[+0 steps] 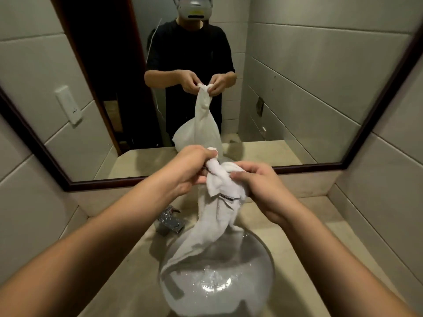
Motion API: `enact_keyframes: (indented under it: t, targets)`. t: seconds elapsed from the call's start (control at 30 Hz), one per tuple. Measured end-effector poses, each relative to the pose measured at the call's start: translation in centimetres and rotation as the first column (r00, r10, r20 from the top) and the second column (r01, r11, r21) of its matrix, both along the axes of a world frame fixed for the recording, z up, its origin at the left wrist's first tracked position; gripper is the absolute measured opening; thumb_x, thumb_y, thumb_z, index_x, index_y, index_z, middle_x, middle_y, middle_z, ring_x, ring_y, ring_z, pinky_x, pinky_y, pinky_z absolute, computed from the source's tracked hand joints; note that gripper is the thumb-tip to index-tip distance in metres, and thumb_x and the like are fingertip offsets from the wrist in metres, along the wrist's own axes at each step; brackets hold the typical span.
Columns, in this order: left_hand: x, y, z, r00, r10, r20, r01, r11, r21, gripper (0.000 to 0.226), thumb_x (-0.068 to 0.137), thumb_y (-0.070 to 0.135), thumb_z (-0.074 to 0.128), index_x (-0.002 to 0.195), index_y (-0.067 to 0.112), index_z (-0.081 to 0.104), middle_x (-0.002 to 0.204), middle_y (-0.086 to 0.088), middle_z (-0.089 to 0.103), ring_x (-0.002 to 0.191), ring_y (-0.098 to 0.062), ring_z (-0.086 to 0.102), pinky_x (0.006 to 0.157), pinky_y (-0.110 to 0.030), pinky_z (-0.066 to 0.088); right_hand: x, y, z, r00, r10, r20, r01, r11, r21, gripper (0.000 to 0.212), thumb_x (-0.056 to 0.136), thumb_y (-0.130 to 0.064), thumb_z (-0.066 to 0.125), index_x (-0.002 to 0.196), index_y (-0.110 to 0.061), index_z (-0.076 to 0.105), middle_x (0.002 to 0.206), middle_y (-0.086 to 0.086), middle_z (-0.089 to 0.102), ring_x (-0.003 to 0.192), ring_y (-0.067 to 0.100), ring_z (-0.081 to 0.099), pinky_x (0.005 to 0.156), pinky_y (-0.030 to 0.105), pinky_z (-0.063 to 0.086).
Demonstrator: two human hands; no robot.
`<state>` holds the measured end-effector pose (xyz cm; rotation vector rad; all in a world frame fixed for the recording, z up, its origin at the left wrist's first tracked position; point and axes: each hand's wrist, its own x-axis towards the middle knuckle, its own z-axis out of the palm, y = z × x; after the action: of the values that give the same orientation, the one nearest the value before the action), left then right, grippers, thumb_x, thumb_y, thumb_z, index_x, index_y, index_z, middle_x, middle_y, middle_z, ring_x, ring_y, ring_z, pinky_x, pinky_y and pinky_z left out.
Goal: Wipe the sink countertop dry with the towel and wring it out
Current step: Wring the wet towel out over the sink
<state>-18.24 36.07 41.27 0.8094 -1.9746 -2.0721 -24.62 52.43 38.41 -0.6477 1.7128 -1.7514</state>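
Grip: left hand, right hand pinch towel top.
Risk: apparently wet tail swings out, dripping on tabletop.

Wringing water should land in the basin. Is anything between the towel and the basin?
Nothing visible. The left hand and right hand hold the towel, whose lower end hangs into the basin; the faucet stands clear to its left.

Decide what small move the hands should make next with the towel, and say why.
Probably twist the hands opposite ways. The left hand and right hand both grip the bunched top of the towel, and its loose lower end hangs into the basin, so wrung water would likely fall there, not on the countertop.
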Motion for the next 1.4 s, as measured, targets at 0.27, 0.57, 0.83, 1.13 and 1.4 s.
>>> enact_keyframes:
  t: [0.27,0.57,0.83,1.13,1.4]
  targets:
    - [4.3,-1.4,1.6,0.995,-0.096,-0.039,0.095,0.995,-0.026,0.031,0.103,0.029,0.054,0.11,0.006,0.073,0.105,-0.013,0.078,0.089,-0.024,0.074,0.085,-0.037,0.061,1.3,-2.3,-0.9,0.998,-0.046,-0.041,0.042,0.996,-0.08,0.01,0.088,-0.004,0.076,0.098,-0.008,0.076,0.074,0.001,0.074,0.062,0.009,0.066,0.054,0.021,0.048]
    - [7.2,-1.8,-10.2,0.965,-0.246,0.092,0.261,0.852,-0.454,0.149,0.055,0.055,0.097,0.148,0.065,-0.019,0.17,0.019,-0.005,0.156,-0.016,0.013,0.125,-0.053,0.024,0.1,-4.7,3.0,0.991,-0.079,0.111,0.104,0.965,-0.241,0.008,0.093,-0.001,0.067,0.094,-0.005,0.074,0.078,0.008,0.074,0.065,0.015,0.068,0.06,0.027,0.055]
    - [1.7,3.6,-13.5,0.974,0.015,-0.226,-0.067,0.972,-0.224,0.109,0.054,0.037,0.1,0.146,0.03,0.041,0.137,0.012,0.062,0.126,-0.004,0.059,0.11,-0.038,0.049,-1.1,-3.3,8.7,0.986,-0.039,0.163,0.111,0.88,-0.461,0.009,0.096,-0.002,0.063,0.1,0.002,0.071,0.086,0.013,0.074,0.073,0.019,0.072,0.072,0.03,0.062]
    - [1.4,2.6,-8.1,0.927,-0.338,-0.164,0.269,0.902,-0.339,0.087,0.081,-0.002,0.08,0.139,0.043,0.035,0.127,0.022,0.058,0.11,0.009,0.063,0.085,-0.016,0.055,-4.6,2.4,8.1,0.969,-0.133,0.209,0.226,0.82,-0.525,0.02,0.092,-0.003,0.063,0.109,0.006,0.066,0.091,0.014,0.072,0.076,0.018,0.071,0.071,0.028,0.061]
    - [-0.8,3.2,-7.8,0.919,-0.394,0.03,0.357,0.797,-0.487,0.043,0.076,0.0,0.084,0.112,0.019,0.072,0.105,0.013,0.078,0.1,-0.006,0.072,0.082,-0.018,0.054,-5.7,4.8,7.2,0.953,-0.255,0.164,0.302,0.848,-0.436,0.01,0.092,-0.001,0.066,0.1,0.002,0.071,0.084,0.012,0.073,0.069,0.017,0.07,0.065,0.027,0.059]
